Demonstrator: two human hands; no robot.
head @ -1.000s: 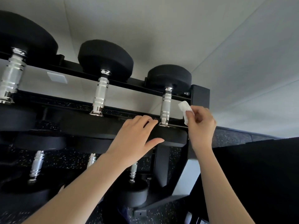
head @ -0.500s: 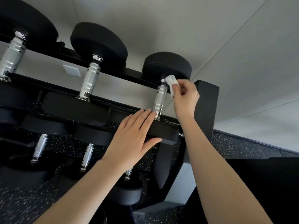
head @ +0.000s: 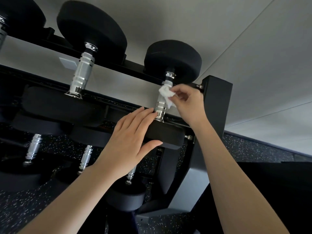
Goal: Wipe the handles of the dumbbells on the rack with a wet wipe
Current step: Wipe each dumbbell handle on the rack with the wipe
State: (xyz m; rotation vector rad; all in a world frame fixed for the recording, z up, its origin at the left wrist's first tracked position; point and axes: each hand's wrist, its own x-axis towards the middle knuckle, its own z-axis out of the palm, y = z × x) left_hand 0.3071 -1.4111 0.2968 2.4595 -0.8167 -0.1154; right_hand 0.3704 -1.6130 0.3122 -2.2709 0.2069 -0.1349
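Black dumbbells with chrome handles lie across the top tier of a black rack [head: 217, 102]. The rightmost dumbbell [head: 173, 59] has its chrome handle [head: 161, 107] partly wrapped by a crumpled white wet wipe [head: 166, 94]. My right hand [head: 187, 102] pinches that wipe against the handle's upper half. My left hand [head: 133, 142] lies flat, fingers together, on the near black head [head: 168, 137] of the same dumbbell, fingertips touching the handle's base. A second dumbbell [head: 91, 29] with a bare chrome handle [head: 82, 71] sits to the left.
A third dumbbell [head: 20, 12] is cut off at the far left. Lower tiers hold several smaller dumbbells with chrome handles [head: 33, 147]. The rack's right upright post stands just beyond my right hand. Speckled black floor [head: 244, 149] and a pale wall [head: 253, 48] lie behind.
My right hand carried the wipe from beside the rack post up to the handle's top, and now presses it lower against the handle. My left hand stayed on the near head.
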